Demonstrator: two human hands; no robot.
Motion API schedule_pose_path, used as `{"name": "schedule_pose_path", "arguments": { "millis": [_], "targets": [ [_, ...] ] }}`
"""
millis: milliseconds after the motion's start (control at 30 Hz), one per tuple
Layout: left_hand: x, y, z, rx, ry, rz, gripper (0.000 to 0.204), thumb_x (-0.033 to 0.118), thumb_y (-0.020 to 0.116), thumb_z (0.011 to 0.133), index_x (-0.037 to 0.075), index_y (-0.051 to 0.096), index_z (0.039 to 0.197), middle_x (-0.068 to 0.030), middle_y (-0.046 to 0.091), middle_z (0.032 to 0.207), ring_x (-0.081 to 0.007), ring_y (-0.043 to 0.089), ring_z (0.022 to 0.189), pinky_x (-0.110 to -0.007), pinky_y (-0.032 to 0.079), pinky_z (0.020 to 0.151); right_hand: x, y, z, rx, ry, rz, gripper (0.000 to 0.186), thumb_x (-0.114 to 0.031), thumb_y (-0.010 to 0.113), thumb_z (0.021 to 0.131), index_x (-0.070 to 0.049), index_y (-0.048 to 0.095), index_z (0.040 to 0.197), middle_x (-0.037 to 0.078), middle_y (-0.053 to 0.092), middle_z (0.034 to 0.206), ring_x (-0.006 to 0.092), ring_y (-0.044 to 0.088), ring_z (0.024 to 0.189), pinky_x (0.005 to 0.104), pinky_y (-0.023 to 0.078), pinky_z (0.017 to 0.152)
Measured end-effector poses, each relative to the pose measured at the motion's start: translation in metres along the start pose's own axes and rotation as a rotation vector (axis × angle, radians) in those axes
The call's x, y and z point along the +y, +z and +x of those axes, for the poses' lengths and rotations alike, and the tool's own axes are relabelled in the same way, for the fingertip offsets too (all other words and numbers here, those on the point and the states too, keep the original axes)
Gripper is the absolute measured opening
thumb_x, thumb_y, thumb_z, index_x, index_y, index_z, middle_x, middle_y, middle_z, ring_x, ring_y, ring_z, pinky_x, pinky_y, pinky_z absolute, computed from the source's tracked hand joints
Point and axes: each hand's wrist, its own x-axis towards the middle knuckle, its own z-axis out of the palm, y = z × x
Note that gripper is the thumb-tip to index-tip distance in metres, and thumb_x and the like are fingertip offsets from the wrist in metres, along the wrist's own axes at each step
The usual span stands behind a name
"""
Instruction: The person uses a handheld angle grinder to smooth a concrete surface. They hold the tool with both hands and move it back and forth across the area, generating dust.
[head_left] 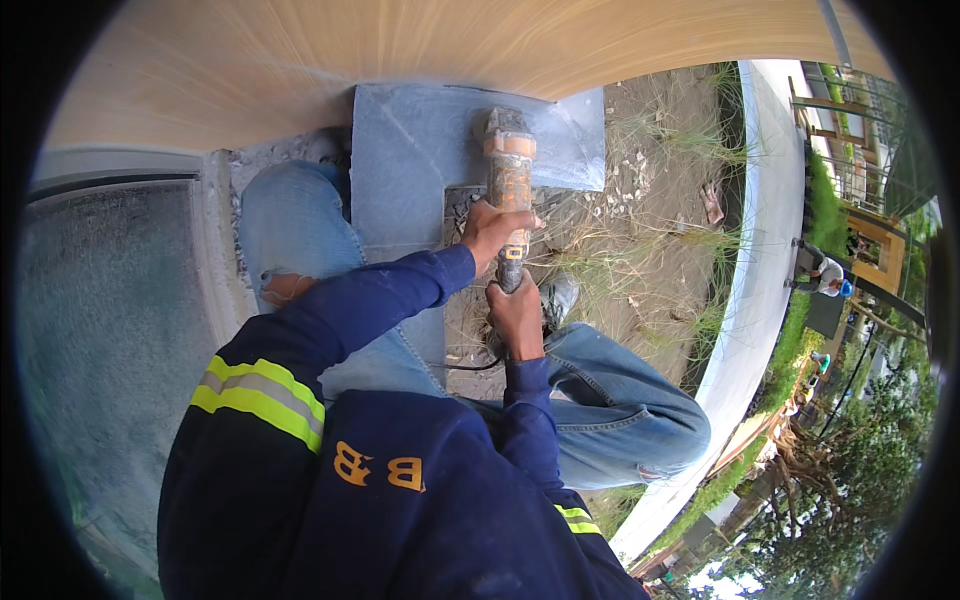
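Observation:
My left hand (490,232) is closed around the body of a dusty orange and grey angle grinder (510,170). Just behind it, my right hand (515,315) grips the tool's narrower dark rear end, with a black cord running away below. The grinder's head is over a bluish-grey stone slab (400,150), which has an L-shaped outline and a long strip reaching down beneath my left arm. Whether the head touches the slab I cannot tell. My jeans-covered legs lie either side of the tool.
A wood-coloured panel (300,50) spans the top; a dark glazed panel (120,350) stands at left. Dirt with grass tufts and rubble (650,240) lies to the right, bordered by a pale concrete strip (760,190). Beyond are a person in a blue helmet (830,275) and trees (840,470).

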Motion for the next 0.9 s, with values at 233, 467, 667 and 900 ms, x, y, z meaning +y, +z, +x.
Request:
{"name": "schedule_pose_path", "arguments": {
  "millis": [233,467,667,900],
  "targets": [
    [-0.009,-0.008,-0.011,0.072,0.019,-0.049,0.033,0.022,0.082,0.08,-0.001,0.069,0.1,-0.0083,0.069,0.087,-0.0169,0.067,0.075,-0.035,0.054,0.068,-0.005,-0.01,-0.008,-0.052,-0.077,-0.113,0.042,-0.018,0.072,0.082,0.007,0.061,0.115,0.034,0.071,0.098,0.0486,0.071,0.096,0.0499,0.054,0.085],
    [-0.001,-0.012,0.006,-0.02,0.013,-0.02,0.032,0.022,0.082,0.08,0.0,0.07,0.099,-0.0082,0.069,0.083,-0.0171,0.066,0.069,-0.034,0.053,0.065,0.006,0.01,0.008,0.054,-0.154,-0.049,0.036,-0.015,0.068,0.083,0.007,0.061,0.11,0.017,0.067,0.077,0.0261,0.068,0.064,0.0406,0.053,0.062],
    [-0.011,-0.008,-0.007,0.075,0.038,-0.115,0.034,0.021,0.084,0.077,0.002,0.069,0.1,-0.0078,0.069,0.087,-0.0178,0.067,0.078,-0.036,0.054,0.071,-0.001,-0.006,-0.006,-0.027,-0.132,-0.098,0.042,-0.018,0.073,0.083,0.006,0.061,0.116,0.033,0.071,0.098,0.0488,0.071,0.096,0.0498,0.054,0.085],
    [-0.002,-0.009,0.0,0.031,0.03,-0.093,0.034,0.021,0.083,0.078,0.0,0.07,0.1,-0.0081,0.068,0.086,-0.0169,0.066,0.074,-0.036,0.053,0.067,-0.004,0.0,0.002,0.029,-0.112,-0.121,0.041,-0.018,0.073,0.083,0.005,0.061,0.114,0.033,0.071,0.096,0.0489,0.071,0.094,0.0503,0.054,0.083]
  ]
}}
